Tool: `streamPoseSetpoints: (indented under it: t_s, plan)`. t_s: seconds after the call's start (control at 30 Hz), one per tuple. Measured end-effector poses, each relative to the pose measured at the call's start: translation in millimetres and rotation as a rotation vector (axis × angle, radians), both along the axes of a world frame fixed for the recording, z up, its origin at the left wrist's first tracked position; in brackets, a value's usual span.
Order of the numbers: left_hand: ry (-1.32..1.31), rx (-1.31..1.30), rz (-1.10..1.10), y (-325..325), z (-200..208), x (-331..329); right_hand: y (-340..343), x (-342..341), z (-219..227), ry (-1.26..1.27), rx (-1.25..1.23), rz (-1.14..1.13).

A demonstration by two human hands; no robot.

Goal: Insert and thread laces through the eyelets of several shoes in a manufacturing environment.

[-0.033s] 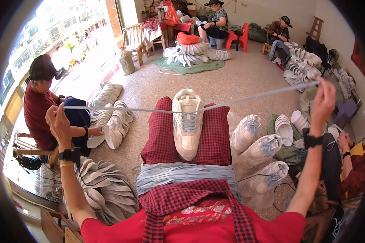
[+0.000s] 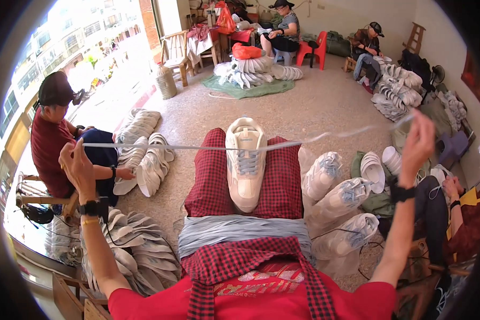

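A cream sneaker [image 2: 245, 186] lies on my lap between my knees, its toe toward me and pale blue laces threaded down its front. A pale grey-blue shoelace [image 2: 186, 146] spans the air over the shoe from hand to hand. My left hand [image 2: 78, 164], raised at the left, pinches one end. My right hand [image 2: 418, 141], raised at the right, is closed on the other end, where the lace is blurred and wavy. Across my lap by my waist lies a thick bundle of pale blue laces [image 2: 245, 230], over a red-and-black checked apron [image 2: 213, 200].
Laced sneakers [image 2: 338, 194] stand at my right; stacked pale shoe uppers [image 2: 138, 250] lie at my left. A person [image 2: 56, 138] sits at the left with more uppers, another person's hand [image 2: 453, 188] shows at the right. Two people sit farther back near a green sheet [image 2: 245, 89].
My right hand has moved slightly down and inward. The lace's right part has gone from taut to slack and wavy. My left hand has hardly moved.
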State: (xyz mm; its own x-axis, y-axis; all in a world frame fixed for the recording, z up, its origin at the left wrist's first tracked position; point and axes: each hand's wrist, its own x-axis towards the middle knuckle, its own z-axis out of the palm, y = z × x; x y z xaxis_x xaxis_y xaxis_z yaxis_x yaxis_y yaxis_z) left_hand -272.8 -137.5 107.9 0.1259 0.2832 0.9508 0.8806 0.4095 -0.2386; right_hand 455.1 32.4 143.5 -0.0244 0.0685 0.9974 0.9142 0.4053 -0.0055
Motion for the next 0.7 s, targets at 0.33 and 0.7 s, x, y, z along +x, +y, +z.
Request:
streamPoseSetpoints:
  t_s: [0.33,0.7]
  plan:
    - [-0.711,-0.16,-0.725,75.8,-46.6,144.9,25.8,-187.3,-144.0,0.429,-0.925,1.129]
    - [-1.29,-0.634,-1.158,148.3,-107.2,266.2,41.2,-230.5,-152.2,0.441,-1.086,1.134]
